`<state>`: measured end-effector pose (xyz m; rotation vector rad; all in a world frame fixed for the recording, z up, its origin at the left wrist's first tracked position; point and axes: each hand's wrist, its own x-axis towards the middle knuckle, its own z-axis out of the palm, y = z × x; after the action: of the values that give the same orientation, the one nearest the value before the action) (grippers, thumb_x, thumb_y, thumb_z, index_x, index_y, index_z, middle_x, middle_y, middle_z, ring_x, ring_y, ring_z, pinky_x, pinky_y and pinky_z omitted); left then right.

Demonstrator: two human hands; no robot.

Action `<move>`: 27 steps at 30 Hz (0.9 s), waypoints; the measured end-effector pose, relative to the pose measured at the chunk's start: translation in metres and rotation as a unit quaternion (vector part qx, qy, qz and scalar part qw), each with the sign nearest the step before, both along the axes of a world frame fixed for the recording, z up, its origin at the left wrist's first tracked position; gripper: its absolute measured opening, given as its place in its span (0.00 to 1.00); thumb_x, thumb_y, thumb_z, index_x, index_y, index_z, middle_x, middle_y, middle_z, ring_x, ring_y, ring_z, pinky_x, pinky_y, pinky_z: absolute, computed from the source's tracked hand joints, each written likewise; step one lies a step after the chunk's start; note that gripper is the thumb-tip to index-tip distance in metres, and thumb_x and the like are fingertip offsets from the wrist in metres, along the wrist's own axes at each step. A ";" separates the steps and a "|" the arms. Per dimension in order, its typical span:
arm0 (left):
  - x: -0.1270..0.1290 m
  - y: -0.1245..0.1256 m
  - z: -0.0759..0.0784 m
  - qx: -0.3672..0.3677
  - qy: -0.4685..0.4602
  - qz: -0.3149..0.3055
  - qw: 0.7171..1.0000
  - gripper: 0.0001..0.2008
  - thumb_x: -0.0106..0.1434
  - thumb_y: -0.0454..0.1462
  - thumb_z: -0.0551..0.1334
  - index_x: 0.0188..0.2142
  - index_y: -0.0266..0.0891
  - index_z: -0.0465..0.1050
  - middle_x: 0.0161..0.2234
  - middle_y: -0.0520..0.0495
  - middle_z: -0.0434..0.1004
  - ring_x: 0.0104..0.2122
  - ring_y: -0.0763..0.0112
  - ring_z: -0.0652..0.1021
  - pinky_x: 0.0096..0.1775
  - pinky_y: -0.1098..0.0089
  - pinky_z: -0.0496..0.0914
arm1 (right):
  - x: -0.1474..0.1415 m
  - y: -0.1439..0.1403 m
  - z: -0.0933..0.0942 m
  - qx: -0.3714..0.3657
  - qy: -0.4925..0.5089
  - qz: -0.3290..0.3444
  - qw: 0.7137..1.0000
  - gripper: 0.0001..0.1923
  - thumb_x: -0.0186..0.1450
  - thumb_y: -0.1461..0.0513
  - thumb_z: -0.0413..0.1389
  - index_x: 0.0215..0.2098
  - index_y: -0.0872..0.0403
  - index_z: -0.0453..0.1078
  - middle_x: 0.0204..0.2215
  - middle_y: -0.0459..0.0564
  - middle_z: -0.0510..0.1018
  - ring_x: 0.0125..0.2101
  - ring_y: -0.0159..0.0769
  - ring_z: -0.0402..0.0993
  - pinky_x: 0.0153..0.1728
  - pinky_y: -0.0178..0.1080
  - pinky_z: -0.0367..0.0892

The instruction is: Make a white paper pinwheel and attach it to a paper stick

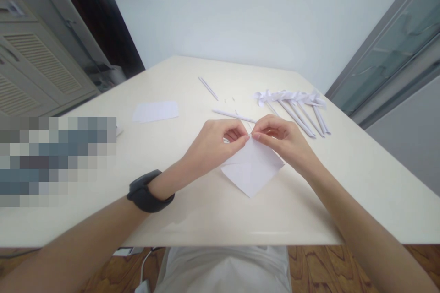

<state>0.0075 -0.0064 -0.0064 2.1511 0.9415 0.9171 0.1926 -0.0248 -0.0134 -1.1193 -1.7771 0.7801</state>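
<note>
A white square of paper lies diamond-wise on the cream table, its near corner toward me. My left hand and my right hand both pinch its far corner, fingertips meeting at the middle. A black band sits on my left wrist. Just beyond my fingers lies a thin rolled paper stick.
A row of several finished paper pinwheels on sticks lies at the back right. Another thin stick lies farther back, and a flat white sheet at the left. A blurred patch covers the left table edge. Cabinets stand at left, a glass door at right.
</note>
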 end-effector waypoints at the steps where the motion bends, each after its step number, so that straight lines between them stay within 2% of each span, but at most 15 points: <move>1: 0.000 0.000 0.000 0.002 0.001 -0.001 1.000 0.08 0.60 0.35 0.55 0.29 0.37 0.73 0.30 0.50 0.78 0.32 0.71 0.76 0.37 0.72 0.71 | 0.000 0.000 0.000 0.004 -0.004 -0.002 1.000 0.05 0.61 0.60 0.56 0.30 0.54 0.71 0.34 0.48 0.72 0.34 0.33 0.70 0.36 0.37 0.67; 6: 0.001 0.000 -0.002 0.020 0.002 0.000 1.000 0.07 0.59 0.35 0.56 0.31 0.37 0.73 0.30 0.49 0.77 0.32 0.71 0.76 0.37 0.71 0.71 | -0.002 0.000 -0.002 0.032 -0.025 -0.007 0.999 0.04 0.61 0.62 0.55 0.29 0.54 0.70 0.32 0.47 0.72 0.34 0.33 0.70 0.38 0.38 0.67; 15: 0.002 -0.001 -0.003 0.035 -0.005 0.014 0.999 0.05 0.59 0.34 0.56 0.30 0.38 0.71 0.31 0.50 0.76 0.32 0.72 0.76 0.37 0.72 0.71 | -0.007 -0.004 -0.002 0.065 -0.057 -0.032 0.996 0.04 0.61 0.63 0.55 0.28 0.53 0.68 0.31 0.47 0.72 0.33 0.33 0.69 0.33 0.36 0.65; 21: 0.002 -0.002 -0.004 0.048 -0.019 0.022 0.998 0.04 0.58 0.32 0.57 0.30 0.37 0.71 0.30 0.51 0.75 0.32 0.73 0.76 0.37 0.73 0.71 | -0.008 -0.005 -0.003 0.066 -0.061 -0.041 0.995 0.03 0.61 0.63 0.55 0.29 0.53 0.68 0.31 0.46 0.72 0.33 0.32 0.69 0.33 0.36 0.65; 24: 0.001 0.000 -0.004 0.021 -0.036 0.016 0.999 0.04 0.59 0.34 0.58 0.30 0.37 0.71 0.30 0.50 0.76 0.32 0.72 0.76 0.38 0.72 0.71 | -0.007 -0.004 -0.003 0.059 -0.059 -0.043 0.996 0.03 0.62 0.62 0.55 0.31 0.53 0.69 0.33 0.47 0.73 0.33 0.32 0.70 0.35 0.37 0.66; 27: 0.000 0.003 -0.004 -0.042 -0.055 0.003 0.998 0.06 0.60 0.37 0.58 0.31 0.37 0.71 0.32 0.48 0.77 0.33 0.70 0.77 0.38 0.70 0.71 | -0.006 -0.003 -0.004 0.048 -0.051 -0.035 0.997 0.03 0.61 0.62 0.55 0.32 0.53 0.70 0.33 0.47 0.73 0.34 0.33 0.70 0.36 0.38 0.67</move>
<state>0.0073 -0.0035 -0.0105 2.0075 0.9164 0.9708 0.1868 -0.0275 -0.0173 -1.1694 -1.8298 0.5984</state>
